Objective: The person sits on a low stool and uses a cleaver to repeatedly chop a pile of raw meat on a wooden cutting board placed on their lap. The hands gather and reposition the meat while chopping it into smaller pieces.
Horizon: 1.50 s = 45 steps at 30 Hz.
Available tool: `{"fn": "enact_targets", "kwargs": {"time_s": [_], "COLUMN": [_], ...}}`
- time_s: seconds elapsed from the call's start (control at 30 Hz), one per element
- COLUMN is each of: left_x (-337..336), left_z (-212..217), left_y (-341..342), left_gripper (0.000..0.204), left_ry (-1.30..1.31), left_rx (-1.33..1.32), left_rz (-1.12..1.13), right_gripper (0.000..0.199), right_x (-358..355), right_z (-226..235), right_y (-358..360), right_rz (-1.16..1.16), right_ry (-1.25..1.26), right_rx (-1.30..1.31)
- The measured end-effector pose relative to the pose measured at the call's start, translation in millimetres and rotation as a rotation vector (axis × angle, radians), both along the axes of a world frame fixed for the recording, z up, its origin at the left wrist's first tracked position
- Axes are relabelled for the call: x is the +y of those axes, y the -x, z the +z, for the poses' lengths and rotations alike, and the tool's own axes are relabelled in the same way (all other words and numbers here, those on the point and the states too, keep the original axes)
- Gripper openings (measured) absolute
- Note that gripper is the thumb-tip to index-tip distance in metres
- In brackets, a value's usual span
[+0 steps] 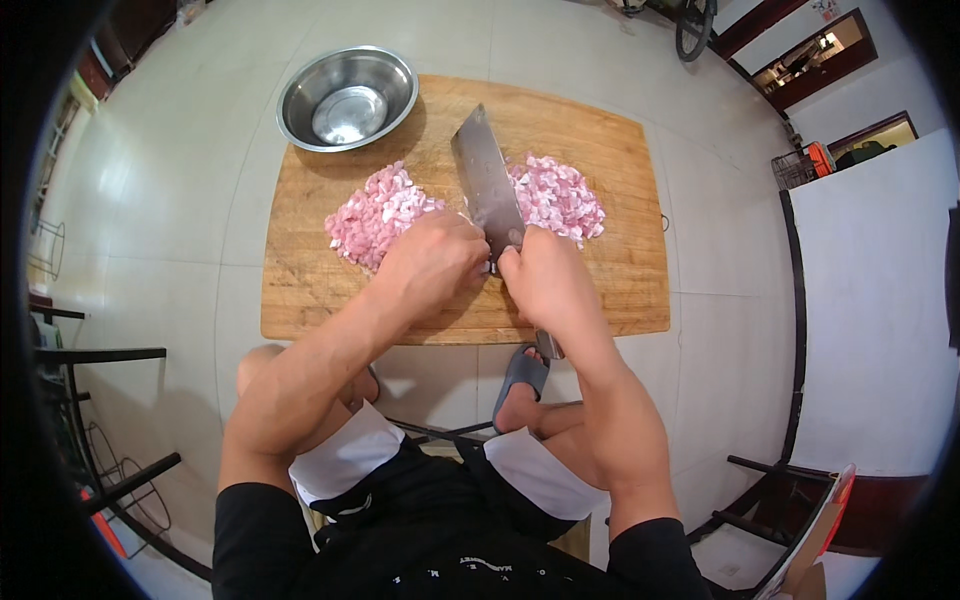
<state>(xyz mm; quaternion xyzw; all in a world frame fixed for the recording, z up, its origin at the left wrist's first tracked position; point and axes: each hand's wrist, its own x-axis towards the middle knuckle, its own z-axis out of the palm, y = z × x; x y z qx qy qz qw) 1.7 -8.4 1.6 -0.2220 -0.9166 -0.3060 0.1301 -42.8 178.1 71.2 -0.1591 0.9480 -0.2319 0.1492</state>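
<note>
A wooden cutting board (330,290) lies on the pale tiled floor. Two heaps of diced pink meat sit on it: one on the left (375,215), one on the right (560,195). Between them stands a wide steel cleaver (485,180), blade pointing away from me. My right hand (545,280) is wrapped around its handle, whose end sticks out below the wrist. My left hand (435,260) rests with curled fingers at the near edge of the left heap, touching the blade's base; whether it holds meat is hidden.
An empty steel bowl (347,97) overlaps the board's far left corner. My knees and a foot in a grey slipper (520,375) are just below the board. Black metal frames (100,355) stand at left and lower right; a bicycle wheel (695,25) is far back.
</note>
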Motion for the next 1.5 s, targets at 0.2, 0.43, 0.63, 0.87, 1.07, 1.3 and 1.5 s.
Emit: {"fn": "enact_targets", "kwargs": {"time_s": [0.2,0.43,0.63,0.87,1.07,1.3,1.5], "left_x": [3.1,-1.1,-2.2,-0.7,-1.0,-1.5,-1.8], "left_z": [-3.2,-4.1,-2.9,7.5,-6.2,-7.1,-6.2], "left_y": [-3.2,5.6,1.2,-7.4,-3.2,-1.1,0.7], "left_gripper": [0.012,0.01,0.013,0.019,0.009,0.01,0.011], "left_ry": [0.056,0.051,0.043,-0.007,-0.013,-0.042,-0.04], "left_rx": [0.122,0.123,0.136,0.107,0.097,0.077,0.083], "left_rz": [0.065,0.232,0.248,0.223,0.193,0.173,0.15], "right_gripper": [0.025,0.019,0.025,0.028,0.033,0.032,0.03], "right_x": [29.9,65.1,62.5,60.3,50.4,35.0,6.5], "right_z": [-10.2,7.0,38.4,37.0,39.0,27.1,21.1], "right_y": [26.9,36.9,-10.1,-43.3,-49.8,-39.7,-15.8], "right_rz": [-0.155,-0.197,-0.141,0.026,0.055,0.086,0.167], "right_ry": [0.351,0.401,0.267,0.029,-0.072,-0.09,-0.169], "right_rx": [-0.372,-0.453,-0.209,-0.039,-0.107,-0.156,0.026]}}
